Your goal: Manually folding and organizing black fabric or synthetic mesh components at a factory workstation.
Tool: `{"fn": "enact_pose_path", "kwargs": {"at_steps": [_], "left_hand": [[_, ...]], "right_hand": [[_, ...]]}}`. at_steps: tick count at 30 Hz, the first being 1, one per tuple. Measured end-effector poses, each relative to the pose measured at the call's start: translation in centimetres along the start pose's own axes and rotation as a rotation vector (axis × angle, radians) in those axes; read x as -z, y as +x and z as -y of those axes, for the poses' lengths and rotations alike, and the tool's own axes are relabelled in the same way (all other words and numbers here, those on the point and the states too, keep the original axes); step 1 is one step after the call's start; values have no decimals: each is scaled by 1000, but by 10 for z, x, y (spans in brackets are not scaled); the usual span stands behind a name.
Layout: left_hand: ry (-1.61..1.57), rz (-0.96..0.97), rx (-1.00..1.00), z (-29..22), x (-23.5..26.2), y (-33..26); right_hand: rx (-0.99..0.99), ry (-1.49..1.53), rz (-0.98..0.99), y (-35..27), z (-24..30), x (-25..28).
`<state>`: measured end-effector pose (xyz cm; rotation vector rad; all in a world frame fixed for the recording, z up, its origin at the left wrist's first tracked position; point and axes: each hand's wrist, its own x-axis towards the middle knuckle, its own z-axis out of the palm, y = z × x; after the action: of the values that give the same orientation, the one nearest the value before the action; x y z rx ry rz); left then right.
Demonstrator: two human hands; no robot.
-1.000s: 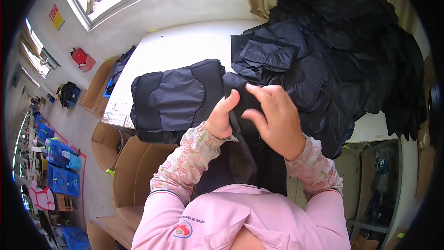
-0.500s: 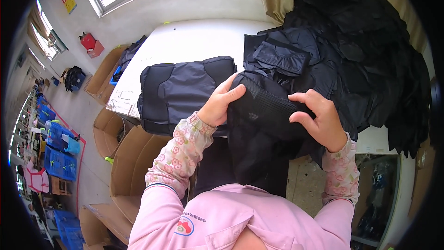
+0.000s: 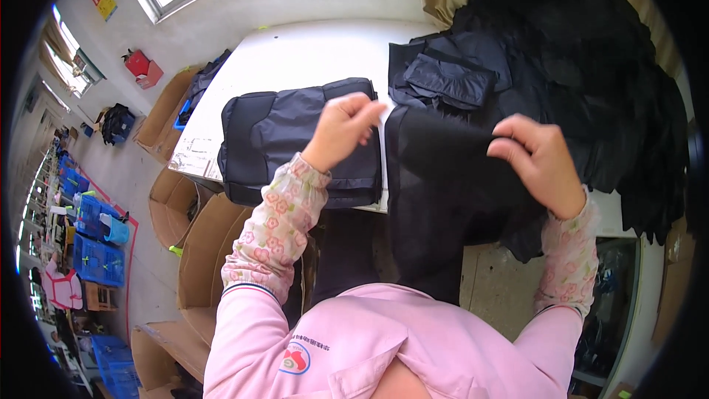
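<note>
A black fabric piece (image 3: 450,192) with a smooth dark surface hangs over the table's front edge toward my lap. Its upper left corner is close beside my left hand (image 3: 343,131), whose thumb and fingers are pinched together; the tips are blurred, and what they hold, if anything, is hidden. At the upper right edge of the piece, the thumb and forefinger of my right hand (image 3: 543,162) close on the cloth. Left of it, a stack of black padded panels (image 3: 292,133) lies flat on the white table (image 3: 317,52), partly behind my left hand.
Folded black pieces (image 3: 450,77) lie on the table behind the fabric. A tall heap of black garments (image 3: 576,52) fills the right side and hangs over the edge. Open cardboard boxes (image 3: 210,266) stand on the floor at left, with blue crates (image 3: 100,251) farther off.
My left hand has come off the fabric's corner, moving up and left into a pinch. My right hand has shifted right and up. The fabric's mesh side no longer shows; a smooth side faces up.
</note>
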<state>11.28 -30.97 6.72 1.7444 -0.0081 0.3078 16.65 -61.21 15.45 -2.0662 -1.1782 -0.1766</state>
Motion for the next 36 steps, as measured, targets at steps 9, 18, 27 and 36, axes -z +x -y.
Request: {"fn": "enact_pose_path", "kwargs": {"at_steps": [9, 18, 27, 36], "left_hand": [[-317, 834, 528, 139, -26, -87], [-1386, 215, 330, 123, -141, -54], [-1425, 310, 396, 50, -150, -30], [-1290, 146, 440, 108, -152, -39]], "right_hand": [[-174, 673, -324, 36, -11, 46], [-210, 1196, -309, 41, 14, 21], [-460, 1199, -229, 11, -63, -61], [-332, 1499, -184, 25, -8, -22]]}}
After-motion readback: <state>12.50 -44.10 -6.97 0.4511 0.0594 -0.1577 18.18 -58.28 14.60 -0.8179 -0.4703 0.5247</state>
